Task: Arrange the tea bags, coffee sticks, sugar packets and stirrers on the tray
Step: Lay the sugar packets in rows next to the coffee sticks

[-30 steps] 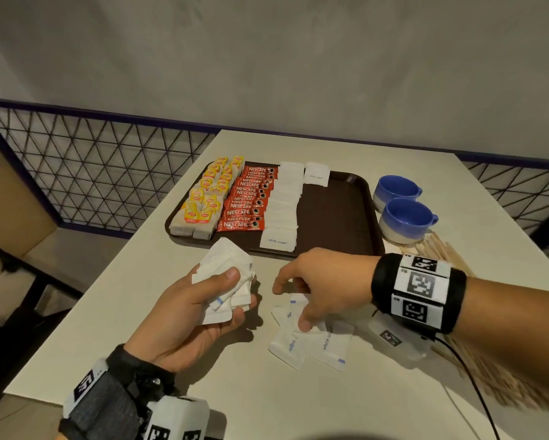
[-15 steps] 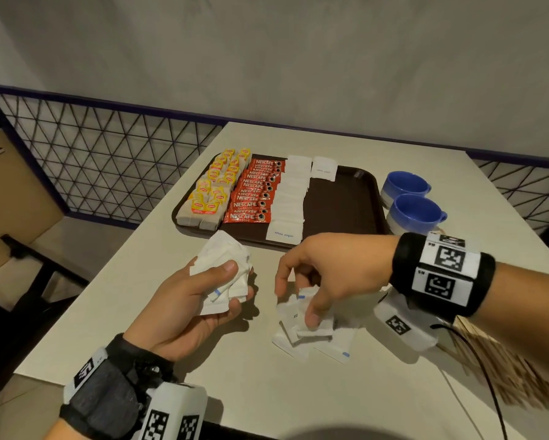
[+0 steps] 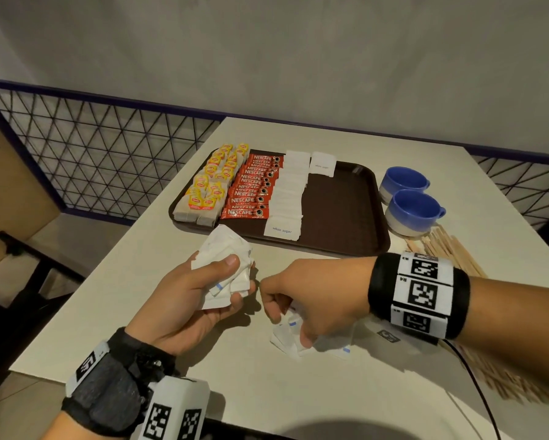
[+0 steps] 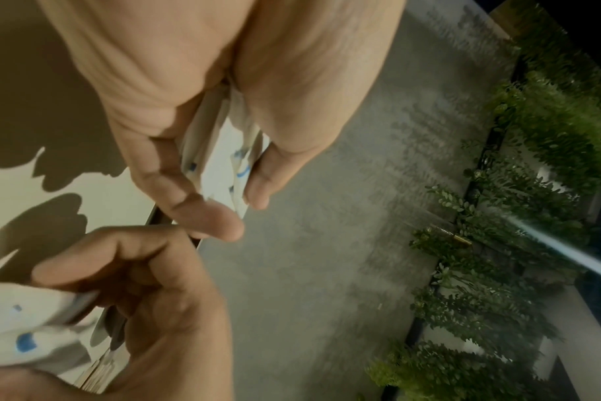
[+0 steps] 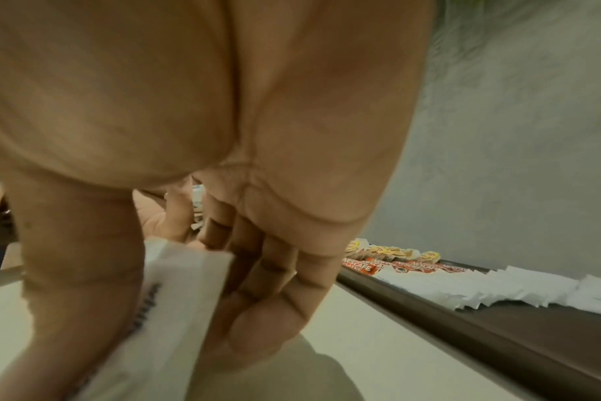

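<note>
- Our left hand (image 3: 187, 296), nearest us, has its grip clenched round a crumpled bunch of white paper sugar packets (image 3: 225, 265), thumb pressed on top; the bunch fans away from us toward the tray.
- Just right of that grip, our right hand (image 3: 308, 296) pinches flat white packets (image 3: 287, 335) from a loose pile on the pale, smooth tabletop (image 3: 298, 392); thumb and curled fingers grip one in the right wrist view.
- Right of the right grip lie thin wooden stirrers (image 3: 450, 249), their long axes running away from us and leftward.
- Beyond both grips sits the dark brown rectangular tray (image 3: 339, 217), carrying columns that run away from us: yellow-tagged tea bags (image 3: 209, 192), red glossy coffee sticks (image 3: 254, 188) lying crosswise, white sugar packets.
- Two round blue cups (image 3: 409, 211) stand right of the tray.
</note>
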`<state>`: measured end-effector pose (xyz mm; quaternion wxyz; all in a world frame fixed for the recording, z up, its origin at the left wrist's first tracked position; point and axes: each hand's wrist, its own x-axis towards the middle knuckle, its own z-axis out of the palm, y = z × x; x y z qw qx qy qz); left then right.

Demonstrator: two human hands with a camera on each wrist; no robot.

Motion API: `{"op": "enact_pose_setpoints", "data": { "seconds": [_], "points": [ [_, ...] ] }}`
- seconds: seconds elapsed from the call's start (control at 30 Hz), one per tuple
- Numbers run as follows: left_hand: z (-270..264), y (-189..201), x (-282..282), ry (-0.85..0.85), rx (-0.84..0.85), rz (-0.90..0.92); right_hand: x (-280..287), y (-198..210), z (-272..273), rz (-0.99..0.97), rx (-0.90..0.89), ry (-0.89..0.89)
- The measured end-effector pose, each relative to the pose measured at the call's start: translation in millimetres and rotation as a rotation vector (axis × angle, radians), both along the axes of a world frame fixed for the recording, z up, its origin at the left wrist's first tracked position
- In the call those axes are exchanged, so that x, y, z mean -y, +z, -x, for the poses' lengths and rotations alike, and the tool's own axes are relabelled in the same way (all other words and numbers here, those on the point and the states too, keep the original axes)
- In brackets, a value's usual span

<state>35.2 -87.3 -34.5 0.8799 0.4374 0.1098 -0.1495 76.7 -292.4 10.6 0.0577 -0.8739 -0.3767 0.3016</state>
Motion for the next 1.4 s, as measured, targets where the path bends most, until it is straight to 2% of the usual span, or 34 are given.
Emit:
{"op": "enact_pose_setpoints", "data": {
  "seconds": [0.17, 0.27, 0.4, 0.57, 0.67, 0.9, 1.03, 1.1, 1.17, 1.23, 1.33, 1.4],
  "points": [
    [1.7, 0.0, 1.4, -0.017, 0.011, 0.003, 27.1, 34.4, -9.4, -0.140, 0.017, -0.146],
    [1.6, -0.8, 6.0, -0.042, 0.015, -0.010, 50.5, 40.2, -13.0, -0.092, -0.034, -0.228],
    [1.0, -1.5, 14.6, -0.065, 0.026, -0.029, 62.2, 11.8, 2.3, 0.088, -0.110, -0.207],
    [1.9, -1.4, 22.6, -0.088, 0.028, -0.046, 60.9, -1.2, 10.6, 0.151, 0.074, -0.115],
    [1.8, -2.0, 24.9, -0.090, 0.032, -0.058, 58.7, 0.3, 9.8, 0.148, 0.059, -0.110],
    [5.3, -3.3, 27.9, -0.143, 0.011, -0.122, 69.4, 17.2, 13.6, -0.058, -0.025, -0.217],
    [5.8, -5.8, 36.9, -0.207, 0.045, -0.168, 70.1, 45.0, 12.5, -0.436, -0.045, -0.375],
    [4.5, 0.6, 47.0, -0.269, 0.003, -0.088, 65.4, 51.0, 12.3, -0.615, -0.111, -0.448],
    [1.0, 10.1, 56.7, -0.342, -0.066, 0.086, 60.1, 49.3, 10.9, -0.693, -0.144, -0.510],
    [-4.6, 17.9, 63.3, -0.377, -0.061, 0.179, 55.6, 44.4, 7.8, -0.706, -0.077, -0.560],
    [-15.7, 30.7, 70.0, -0.378, 0.036, 0.080, 53.2, 39.0, -1.6, -0.639, 0.119, -0.629],
    [-27.2, 35.4, 71.6, -0.345, 0.091, 0.026, 52.0, 39.0, -9.9, -0.666, 0.187, -0.653]
  ]
}}
